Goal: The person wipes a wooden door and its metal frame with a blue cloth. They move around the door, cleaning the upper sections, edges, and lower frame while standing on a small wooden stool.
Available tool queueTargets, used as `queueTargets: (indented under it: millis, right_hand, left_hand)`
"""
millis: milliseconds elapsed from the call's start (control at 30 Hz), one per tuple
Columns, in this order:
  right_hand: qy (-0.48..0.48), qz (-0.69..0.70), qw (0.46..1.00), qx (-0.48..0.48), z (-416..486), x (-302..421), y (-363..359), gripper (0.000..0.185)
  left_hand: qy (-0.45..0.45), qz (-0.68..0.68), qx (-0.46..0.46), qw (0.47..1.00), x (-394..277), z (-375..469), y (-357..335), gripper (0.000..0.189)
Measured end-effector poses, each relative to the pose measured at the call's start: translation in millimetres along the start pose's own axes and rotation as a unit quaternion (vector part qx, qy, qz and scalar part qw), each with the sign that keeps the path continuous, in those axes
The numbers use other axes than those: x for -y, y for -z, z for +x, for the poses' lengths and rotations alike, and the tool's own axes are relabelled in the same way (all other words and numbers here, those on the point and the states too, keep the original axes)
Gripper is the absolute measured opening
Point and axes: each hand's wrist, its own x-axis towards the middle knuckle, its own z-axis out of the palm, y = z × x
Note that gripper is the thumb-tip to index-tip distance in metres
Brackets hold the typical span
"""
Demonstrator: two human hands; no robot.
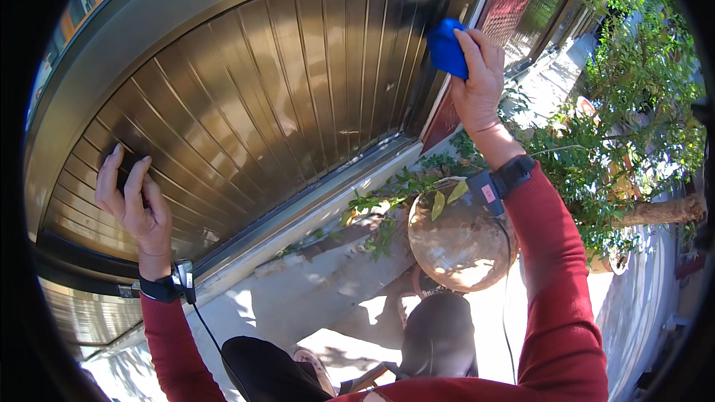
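A bronze-coloured metal door (251,78) with a grooved panel fills the space before me. In my right hand (477,78) is a blue cloth (447,47), folded or bunched up, pinched between thumb and fingers. It is up by the panel's right end, next to the door frame; whether it presses on the metal cannot be told. My left hand (137,195) holds nothing. Its fingers are bent and apart at the panel's left part, with the fingertips on or just off the surface.
A large round tan vessel (461,245) stands low between my right arm and the door sill (313,195). Leafy plants (631,100) and a cut branch (662,211) are on the right. Cables (507,301) hang from both wrist devices. My knees (438,335) are below.
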Motion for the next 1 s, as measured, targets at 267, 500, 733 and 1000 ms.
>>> queueTargets:
  millis: [267,500,733,1000]
  right_hand:
    - [0.094,-0.188,0.977,-0.044,75,-11,-38,0.057]
    - [0.110,-0.233,0.930,0.263,55,2,12,0.061]
    - [0.085,-0.180,0.980,0.000,94,3,4,0.064]
    - [-0.006,-0.142,0.959,0.245,-88,12,-64,0.051]
  left_hand:
    - [0.152,-0.117,0.006,0.981,-80,-63,20,0.027]
    - [0.269,-0.250,0.110,0.924,-134,-133,20,0.024]
    - [0.324,-0.255,0.126,0.902,-122,-160,18,0.025]
    - [0.349,-0.257,0.143,0.890,-118,-169,33,0.026]
